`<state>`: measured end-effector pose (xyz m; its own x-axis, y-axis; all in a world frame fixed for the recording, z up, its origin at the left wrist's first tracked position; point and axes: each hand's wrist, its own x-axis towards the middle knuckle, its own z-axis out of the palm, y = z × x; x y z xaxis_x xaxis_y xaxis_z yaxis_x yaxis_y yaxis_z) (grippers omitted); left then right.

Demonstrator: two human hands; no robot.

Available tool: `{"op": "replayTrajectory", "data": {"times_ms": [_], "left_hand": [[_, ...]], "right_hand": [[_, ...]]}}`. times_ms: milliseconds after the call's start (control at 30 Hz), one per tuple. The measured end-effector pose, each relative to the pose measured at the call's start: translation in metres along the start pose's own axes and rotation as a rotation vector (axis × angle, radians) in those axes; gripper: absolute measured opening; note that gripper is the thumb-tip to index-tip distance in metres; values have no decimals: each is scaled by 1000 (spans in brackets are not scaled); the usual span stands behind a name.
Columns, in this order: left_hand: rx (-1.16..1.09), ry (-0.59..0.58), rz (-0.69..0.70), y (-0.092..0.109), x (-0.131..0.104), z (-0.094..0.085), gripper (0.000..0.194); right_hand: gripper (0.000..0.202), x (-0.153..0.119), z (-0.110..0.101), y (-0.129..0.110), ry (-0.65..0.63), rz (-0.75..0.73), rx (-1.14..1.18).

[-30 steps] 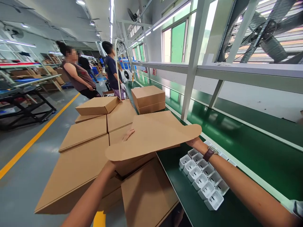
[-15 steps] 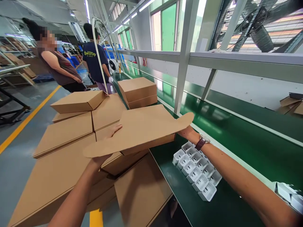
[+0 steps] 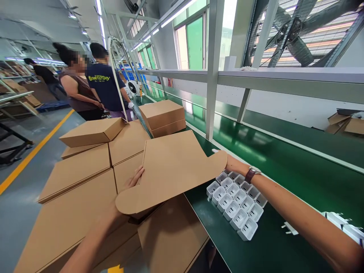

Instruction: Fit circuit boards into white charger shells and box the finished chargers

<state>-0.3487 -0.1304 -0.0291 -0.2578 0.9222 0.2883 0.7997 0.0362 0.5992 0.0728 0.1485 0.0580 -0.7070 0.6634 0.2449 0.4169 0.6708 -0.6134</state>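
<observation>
A brown cardboard box (image 3: 173,167) is between my two hands, its lid flap facing me with rounded tabs at both ends. My left hand (image 3: 135,179) grips the left side, fingers curled at the edge and the palm partly behind a tab. At the right end my right hand (image 3: 229,162) holds the box, most of its fingers hidden behind the other tab. Below my right wrist, rows of white plastic plug housings (image 3: 233,204) sit on the green work surface (image 3: 227,242). A loose white plug part (image 3: 290,228) lies under my right forearm.
Stacked cardboard boxes (image 3: 76,170) fill the left side, and two more boxes (image 3: 162,115) sit ahead. A metal post (image 3: 211,76) rises from the green bench. More white plug parts (image 3: 341,223) lie at right. Two people (image 3: 106,83) stand at far left.
The held box has come lower and its flap tilts more toward me, covering more of its front. My hands have shifted slightly with it. The people at the back stand closer together.
</observation>
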Motion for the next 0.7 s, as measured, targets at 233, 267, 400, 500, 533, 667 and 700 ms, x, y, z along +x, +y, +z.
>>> {"op": "replayTrajectory", "data": {"times_ms": [233, 267, 400, 500, 533, 667, 700], "left_hand": [[-97, 409, -381, 3, -5, -74, 57], [-80, 352, -346, 15, 0, -75, 55], [188, -24, -64, 58, 23, -38, 73], [383, -108, -80, 69, 26, 0, 91], [406, -116, -98, 68, 24, 8, 93], [396, -62, -139, 56, 13, 12, 86], [385, -23, -160, 53, 10, 10, 84]], "right_hand": [[47, 2, -62, -23, 46, 65, -112], [47, 5, -55, -34, -21, 7, -130], [43, 17, -3, -63, -296, -102, -249], [46, 23, 28, -58, -376, -62, -280], [48, 23, 32, -54, -383, -54, -277], [44, 20, 28, -45, -377, -31, -259], [43, 18, 26, -45, -360, -16, -261]]}}
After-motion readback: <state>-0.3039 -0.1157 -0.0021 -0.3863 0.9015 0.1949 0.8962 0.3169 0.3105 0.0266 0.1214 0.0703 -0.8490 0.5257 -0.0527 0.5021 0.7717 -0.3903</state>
